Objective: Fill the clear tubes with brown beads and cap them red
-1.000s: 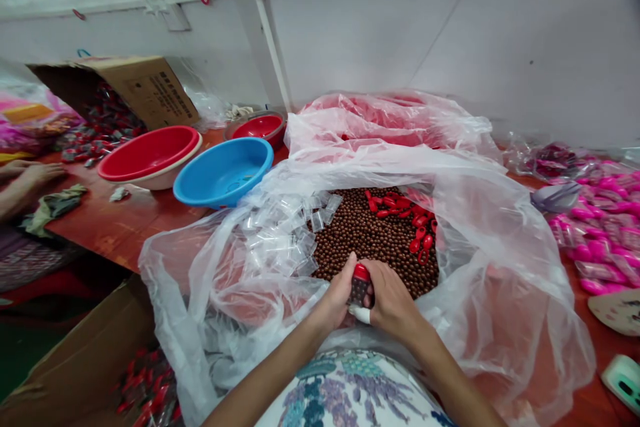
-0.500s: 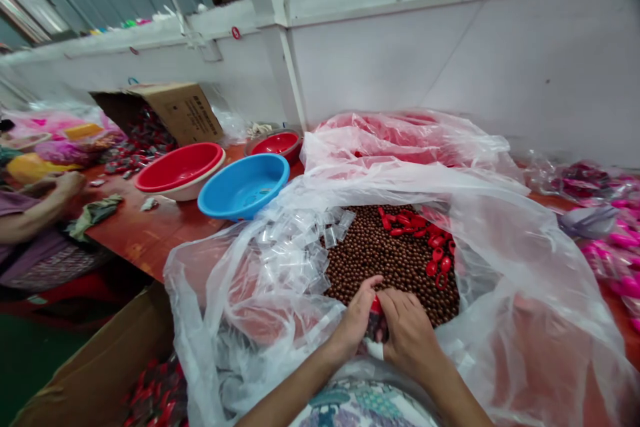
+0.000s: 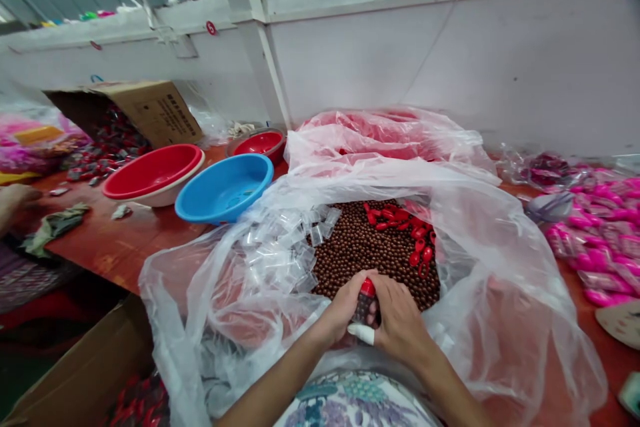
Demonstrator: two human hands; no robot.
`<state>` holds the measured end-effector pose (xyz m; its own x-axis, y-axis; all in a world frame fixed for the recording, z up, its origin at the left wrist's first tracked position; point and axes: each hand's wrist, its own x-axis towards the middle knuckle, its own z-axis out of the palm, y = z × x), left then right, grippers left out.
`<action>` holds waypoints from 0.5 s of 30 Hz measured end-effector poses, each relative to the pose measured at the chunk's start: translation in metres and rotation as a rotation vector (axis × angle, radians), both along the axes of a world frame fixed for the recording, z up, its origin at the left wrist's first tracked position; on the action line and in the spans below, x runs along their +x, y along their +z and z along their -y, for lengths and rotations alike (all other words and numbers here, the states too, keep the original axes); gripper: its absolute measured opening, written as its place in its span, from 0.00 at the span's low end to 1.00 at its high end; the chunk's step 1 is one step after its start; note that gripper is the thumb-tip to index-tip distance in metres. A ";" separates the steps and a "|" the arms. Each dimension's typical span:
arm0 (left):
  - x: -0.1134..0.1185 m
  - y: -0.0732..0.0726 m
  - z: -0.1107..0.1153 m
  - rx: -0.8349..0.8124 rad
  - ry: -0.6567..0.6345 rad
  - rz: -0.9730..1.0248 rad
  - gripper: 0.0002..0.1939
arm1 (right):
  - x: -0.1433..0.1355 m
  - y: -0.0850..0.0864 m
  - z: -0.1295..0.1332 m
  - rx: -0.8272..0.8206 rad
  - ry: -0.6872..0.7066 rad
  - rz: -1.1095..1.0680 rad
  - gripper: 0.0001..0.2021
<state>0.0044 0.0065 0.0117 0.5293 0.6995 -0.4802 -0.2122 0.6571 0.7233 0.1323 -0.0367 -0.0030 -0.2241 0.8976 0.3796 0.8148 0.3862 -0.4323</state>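
Both of my hands are closed around a small clear case of brown balls with a red cap (image 3: 367, 287). My left hand (image 3: 341, 310) grips its left side and my right hand (image 3: 400, 317) its right side, with white wrapping on the thumb. Just beyond them, a spread of brown balls (image 3: 360, 243) lies in an open clear plastic bag (image 3: 500, 253). Loose red caps with loops (image 3: 423, 253) rest on the balls at the right. Clear empty cases (image 3: 280, 253) are heaped at the left.
On the red table (image 3: 125, 240) stand a blue basin (image 3: 225, 188) and a red basin (image 3: 153, 170). A tipped carton (image 3: 155, 110) spills filled cases. Pink packets (image 3: 600, 233) lie at the right. Another carton (image 3: 95, 353) sits low at left. A co-worker's hand (image 3: 15, 203) shows far left.
The view has turned slightly right, so surroundings sit further left. My hands still hold the case, whose red cap and brown contents now show more plainly.
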 end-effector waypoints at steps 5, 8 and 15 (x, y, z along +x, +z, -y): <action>0.002 0.003 0.002 -0.042 -0.008 0.002 0.29 | 0.000 -0.001 0.000 -0.005 0.025 -0.041 0.33; 0.004 0.005 0.004 -0.131 -0.001 0.058 0.27 | -0.001 -0.002 -0.001 0.062 0.029 -0.069 0.32; 0.003 0.005 0.009 -0.209 -0.012 0.228 0.17 | -0.004 -0.002 0.002 0.104 0.060 -0.076 0.32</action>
